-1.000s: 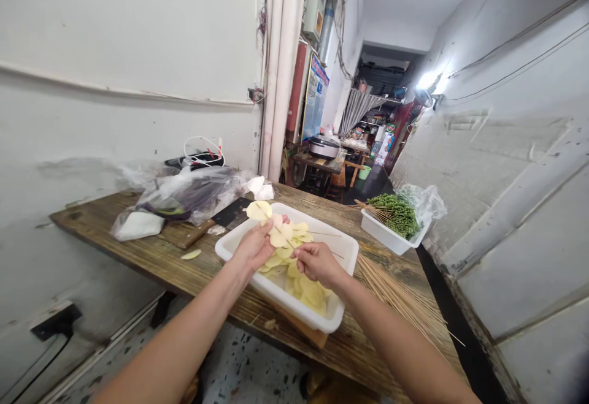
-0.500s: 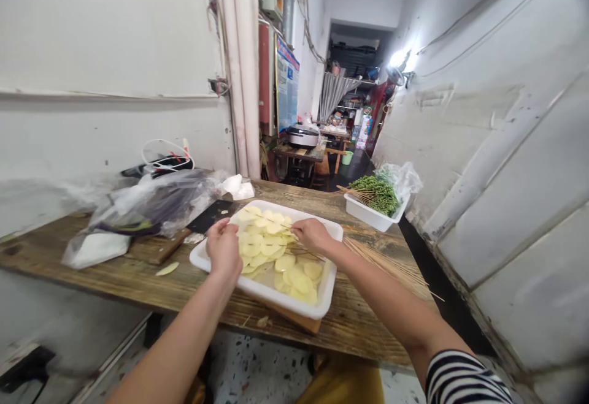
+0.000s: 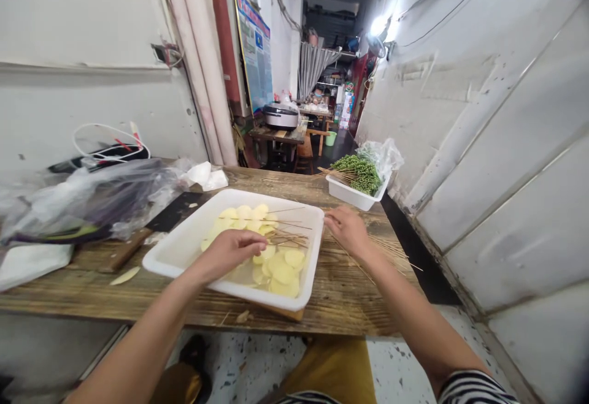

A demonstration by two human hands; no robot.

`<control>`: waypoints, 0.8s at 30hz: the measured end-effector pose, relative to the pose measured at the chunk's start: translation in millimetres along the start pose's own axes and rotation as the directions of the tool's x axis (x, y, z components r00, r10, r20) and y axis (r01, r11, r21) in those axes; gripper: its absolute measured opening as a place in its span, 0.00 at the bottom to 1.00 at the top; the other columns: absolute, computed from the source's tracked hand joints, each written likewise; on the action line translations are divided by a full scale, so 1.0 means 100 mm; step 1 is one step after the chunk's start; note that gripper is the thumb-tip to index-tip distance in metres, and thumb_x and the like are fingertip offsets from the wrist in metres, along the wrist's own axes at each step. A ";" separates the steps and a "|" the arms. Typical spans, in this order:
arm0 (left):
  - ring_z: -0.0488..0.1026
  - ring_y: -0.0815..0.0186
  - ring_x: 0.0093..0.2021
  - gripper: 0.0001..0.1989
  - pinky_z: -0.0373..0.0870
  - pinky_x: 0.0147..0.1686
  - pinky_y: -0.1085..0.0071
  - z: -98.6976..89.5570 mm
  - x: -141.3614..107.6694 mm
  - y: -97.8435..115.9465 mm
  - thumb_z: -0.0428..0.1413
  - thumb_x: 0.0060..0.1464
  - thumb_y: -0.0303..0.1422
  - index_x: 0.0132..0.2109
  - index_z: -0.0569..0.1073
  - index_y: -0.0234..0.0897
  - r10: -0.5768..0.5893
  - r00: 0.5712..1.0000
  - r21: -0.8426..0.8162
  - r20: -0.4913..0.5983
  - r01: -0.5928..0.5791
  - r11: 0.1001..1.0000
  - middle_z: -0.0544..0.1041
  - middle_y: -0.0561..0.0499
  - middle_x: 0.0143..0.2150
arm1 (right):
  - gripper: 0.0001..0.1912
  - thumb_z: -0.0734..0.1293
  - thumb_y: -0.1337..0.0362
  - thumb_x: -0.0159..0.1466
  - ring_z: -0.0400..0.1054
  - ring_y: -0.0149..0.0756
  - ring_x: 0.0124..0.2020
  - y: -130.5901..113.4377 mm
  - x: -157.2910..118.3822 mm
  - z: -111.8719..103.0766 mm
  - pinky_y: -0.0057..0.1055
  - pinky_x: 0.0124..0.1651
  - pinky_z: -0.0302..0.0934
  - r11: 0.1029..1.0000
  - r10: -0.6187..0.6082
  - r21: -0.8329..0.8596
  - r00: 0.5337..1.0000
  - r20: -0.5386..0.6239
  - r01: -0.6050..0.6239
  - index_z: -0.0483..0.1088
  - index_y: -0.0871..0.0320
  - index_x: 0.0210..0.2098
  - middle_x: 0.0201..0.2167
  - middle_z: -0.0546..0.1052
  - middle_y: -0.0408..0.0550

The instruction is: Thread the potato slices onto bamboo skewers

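Yellow round slices [image 3: 283, 274] lie loose in water at the near right of a white tray [image 3: 151, 261]. Behind them, more slices [image 3: 243, 213] are threaded on thin wooden skewers [image 3: 289, 238], whose bare ends point right. My left hand [image 3: 227, 255] hangs over the tray's middle, its thumb and fingers together; what they hold, if anything, is hidden. Just beyond the tray's right rim, my right hand [image 3: 347, 229] is closed on a thin skewer [image 3: 356, 262] that slants toward the near right.
More skewers [image 3: 391, 251] lie right of my right hand. At the back right is a white basin [image 3: 352, 195] of green skewered items [image 3: 361, 174]. A cleaver [image 3: 172, 213], plastic bags [image 3: 105, 198] and a single slice [image 3: 125, 276] are on the left of the wooden table [image 3: 368, 318].
My right hand has left the threaded slices and moved out past the tray's right rim. My left hand has come over the tray's middle. The view has shifted, and the tray appears nearer.
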State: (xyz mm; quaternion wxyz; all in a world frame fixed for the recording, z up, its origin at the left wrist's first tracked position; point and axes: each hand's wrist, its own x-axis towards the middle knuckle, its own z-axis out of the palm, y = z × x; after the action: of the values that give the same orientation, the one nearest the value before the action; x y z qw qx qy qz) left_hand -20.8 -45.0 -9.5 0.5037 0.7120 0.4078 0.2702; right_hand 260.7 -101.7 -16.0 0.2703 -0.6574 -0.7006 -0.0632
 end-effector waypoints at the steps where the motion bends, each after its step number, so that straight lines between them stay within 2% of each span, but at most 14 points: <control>1: 0.72 0.62 0.31 0.07 0.64 0.32 0.72 0.01 0.00 0.01 0.62 0.37 0.37 0.28 0.79 0.41 0.002 0.998 0.072 0.059 -0.006 0.997 0.79 0.51 0.29 | 0.11 0.61 0.62 0.64 0.66 0.38 0.40 0.12 -0.14 -0.04 0.29 0.42 0.57 0.997 0.061 -0.054 0.998 0.025 -0.060 0.74 0.58 0.38 0.36 0.74 0.51; 3: 0.72 0.61 0.29 0.05 0.62 0.31 0.73 0.04 0.00 0.02 0.61 0.36 0.36 0.26 0.78 0.42 -0.015 0.987 0.206 0.162 -0.019 0.978 0.79 0.52 0.27 | 0.10 0.63 0.63 0.63 0.67 0.39 0.38 0.33 -0.42 -0.09 0.30 0.40 0.57 0.972 0.167 -0.186 0.980 0.110 -0.145 0.74 0.60 0.37 0.33 0.74 0.52; 5: 0.71 0.61 0.27 0.06 0.60 0.28 0.73 0.10 0.02 0.03 0.61 0.35 0.36 0.27 0.79 0.43 -0.058 0.972 0.328 0.229 -0.021 0.944 0.77 0.52 0.24 | 0.10 0.64 0.62 0.61 0.67 0.40 0.35 0.47 -0.68 -0.08 0.30 0.37 0.56 0.937 0.252 -0.296 0.948 0.196 -0.188 0.74 0.61 0.31 0.32 0.74 0.53; 7: 0.71 0.60 0.26 0.10 0.58 0.26 0.72 0.18 0.06 0.03 0.61 0.36 0.36 0.31 0.79 0.44 -0.095 0.960 0.436 0.265 -0.032 0.899 0.77 0.51 0.24 | 0.09 0.65 0.61 0.60 0.67 0.40 0.34 0.56 -0.89 -0.03 0.30 0.36 0.56 0.911 0.307 -0.350 0.926 0.221 -0.219 0.73 0.61 0.30 0.33 0.74 0.53; 9: 0.70 0.59 0.27 0.12 0.56 0.26 0.71 0.28 0.11 0.04 0.61 0.35 0.37 0.33 0.79 0.44 -0.078 0.957 0.504 0.279 -0.077 0.860 0.77 0.50 0.26 | 0.08 0.64 0.63 0.61 0.68 0.40 0.35 0.60 -1.02 0.03 0.29 0.36 0.56 0.909 0.327 -0.343 0.916 0.233 -0.237 0.73 0.60 0.30 0.33 0.74 0.53; 12: 0.69 0.57 0.30 0.14 0.57 0.29 0.70 0.43 0.16 0.04 0.66 0.26 0.35 0.28 0.78 0.43 0.019 0.973 0.498 0.230 -0.134 0.857 0.77 0.48 0.28 | 0.08 0.62 0.67 0.62 0.68 0.38 0.36 0.63 -1.08 0.09 0.28 0.37 0.55 0.905 0.362 -0.318 0.906 0.221 -0.283 0.73 0.60 0.31 0.32 0.75 0.53; 14: 0.68 0.58 0.28 0.13 0.56 0.29 0.70 0.49 0.17 0.04 0.66 0.23 0.33 0.25 0.77 0.43 0.036 0.975 0.487 0.218 -0.141 0.862 0.76 0.48 0.28 | 0.09 0.60 0.69 0.62 0.68 0.38 0.35 0.65 -1.08 0.11 0.28 0.37 0.55 0.902 0.373 -0.314 0.903 0.215 -0.298 0.72 0.60 0.30 0.32 0.75 0.52; 17: 0.66 0.62 0.24 0.08 0.55 0.27 0.71 0.51 0.18 0.07 0.64 0.28 0.33 0.23 0.74 0.42 -0.004 0.965 0.501 0.260 -0.132 0.855 0.74 0.50 0.24 | 0.10 0.60 0.69 0.62 0.68 0.36 0.34 0.67 -1.07 0.11 0.27 0.36 0.54 0.901 0.379 -0.306 0.901 0.212 -0.307 0.71 0.60 0.29 0.31 0.75 0.51; 20: 0.67 0.64 0.22 0.02 0.56 0.24 0.73 0.47 0.19 0.10 0.61 0.34 0.33 0.21 0.74 0.42 -0.047 0.939 0.443 0.340 -0.116 0.889 0.73 0.52 0.21 | 0.10 0.59 0.69 0.63 0.68 0.37 0.35 0.70 -1.08 0.08 0.27 0.36 0.54 0.897 0.387 -0.298 0.905 0.178 -0.325 0.70 0.60 0.30 0.32 0.74 0.52; 22: 0.69 0.65 0.20 0.05 0.57 0.22 0.74 0.42 0.20 0.13 0.57 0.39 0.35 0.21 0.74 0.41 -0.095 0.908 0.402 0.407 -0.084 0.912 0.74 0.53 0.21 | 0.10 0.57 0.69 0.64 0.67 0.37 0.34 0.71 -1.09 0.05 0.28 0.35 0.54 0.896 0.387 -0.284 0.914 0.119 -0.342 0.69 0.61 0.31 0.31 0.74 0.52; 24: 0.70 0.66 0.21 0.08 0.59 0.22 0.74 0.39 0.20 0.19 0.54 0.43 0.36 0.22 0.74 0.39 -0.149 0.896 0.416 0.419 -0.043 0.908 0.75 0.52 0.24 | 0.11 0.55 0.68 0.64 0.67 0.38 0.32 0.70 -1.10 0.01 0.29 0.34 0.54 0.898 0.378 -0.258 0.925 0.040 -0.356 0.68 0.61 0.33 0.30 0.73 0.52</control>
State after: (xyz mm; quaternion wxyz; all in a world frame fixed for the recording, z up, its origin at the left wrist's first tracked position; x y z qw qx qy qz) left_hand 26.2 -49.8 -5.9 0.4274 0.8332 0.3507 -0.0052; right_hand 326.0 -189.6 -86.6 0.1622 -0.8083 -0.5619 -0.0682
